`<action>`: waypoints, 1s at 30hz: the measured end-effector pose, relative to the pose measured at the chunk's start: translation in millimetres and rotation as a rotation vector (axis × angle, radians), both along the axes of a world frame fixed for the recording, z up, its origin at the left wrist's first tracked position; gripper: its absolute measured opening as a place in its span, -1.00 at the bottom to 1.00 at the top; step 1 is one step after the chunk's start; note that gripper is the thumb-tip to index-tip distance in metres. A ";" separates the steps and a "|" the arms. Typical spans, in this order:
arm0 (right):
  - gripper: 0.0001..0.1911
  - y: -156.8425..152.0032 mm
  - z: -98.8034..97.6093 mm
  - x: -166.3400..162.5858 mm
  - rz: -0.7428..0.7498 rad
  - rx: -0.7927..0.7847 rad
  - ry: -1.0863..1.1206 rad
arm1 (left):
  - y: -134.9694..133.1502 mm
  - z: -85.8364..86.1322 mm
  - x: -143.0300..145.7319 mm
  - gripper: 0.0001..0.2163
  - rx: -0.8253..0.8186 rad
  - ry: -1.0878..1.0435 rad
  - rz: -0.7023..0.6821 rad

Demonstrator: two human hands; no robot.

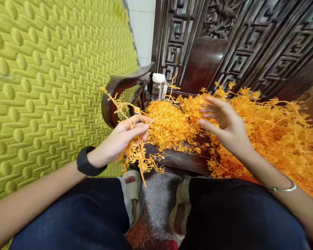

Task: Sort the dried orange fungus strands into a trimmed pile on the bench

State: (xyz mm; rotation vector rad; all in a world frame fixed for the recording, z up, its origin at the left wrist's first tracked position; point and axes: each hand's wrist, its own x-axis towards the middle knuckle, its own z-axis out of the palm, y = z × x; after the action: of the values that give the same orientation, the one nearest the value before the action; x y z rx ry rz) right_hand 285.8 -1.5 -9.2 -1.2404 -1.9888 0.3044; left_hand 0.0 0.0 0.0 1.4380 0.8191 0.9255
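Observation:
Several thin, branching orange plastic sprigs [143,158] are pinched between the thumb and fingers of my left hand [129,133]. One stem sticks out up and left past the knuckles, and the rest hang below the palm. My right hand [226,125] has its fingers spread and holds nothing that I can see. It hovers between a mound of small orange plastic pieces [169,121] and a much larger heap of long orange sprigs [279,139] on the right. Both piles lie on a dark wooden bench seat [182,162].
A clear jar with a white lid [158,78] stands at the back corner beside a small labelled item [165,92]. A curved wooden armrest [111,104] borders the left, with the carved backrest [207,62] behind. Yellow-green textured matting [47,83] covers the left side.

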 end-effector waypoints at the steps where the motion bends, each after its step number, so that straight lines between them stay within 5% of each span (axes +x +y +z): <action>1: -0.20 2.0 -2.7 -0.1 0.018 -0.065 -0.085 | -0.1 0.6 1.6 -0.84 -0.007 -0.004 0.007; 4: -0.23 4.1 -6.1 -2.0 0.105 -0.208 -0.264 | -0.3 2.1 5.6 -0.85 -0.013 -0.013 0.026; 10: -0.66 -18.9 17.2 -25.9 0.439 -0.370 -0.308 | -0.8 3.9 12.4 -0.84 0.043 -0.011 0.053; 13: -0.66 -32.7 24.4 -46.8 0.516 -0.424 -0.270 | -2.8 5.2 17.7 -0.84 0.065 -0.035 0.050; 20: -0.62 -40.8 7.7 -86.6 0.400 -0.563 -0.101 | -6.1 4.4 25.5 -0.85 0.100 -0.031 0.001; 26: -0.69 -35.4 5.0 -86.0 0.716 -0.463 -0.217 | -5.3 2.4 18.1 -0.85 0.090 0.053 -0.127; 30: -0.65 -31.2 6.1 -77.9 0.765 -0.502 -0.176 | -4.6 -0.6 8.7 -0.85 0.070 0.164 -0.246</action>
State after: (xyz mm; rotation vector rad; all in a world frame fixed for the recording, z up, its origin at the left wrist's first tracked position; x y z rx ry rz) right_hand 207.9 -32.7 -3.1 -0.7298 -2.5784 1.1555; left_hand 8.7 -4.6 -0.6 1.6508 0.7143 0.6613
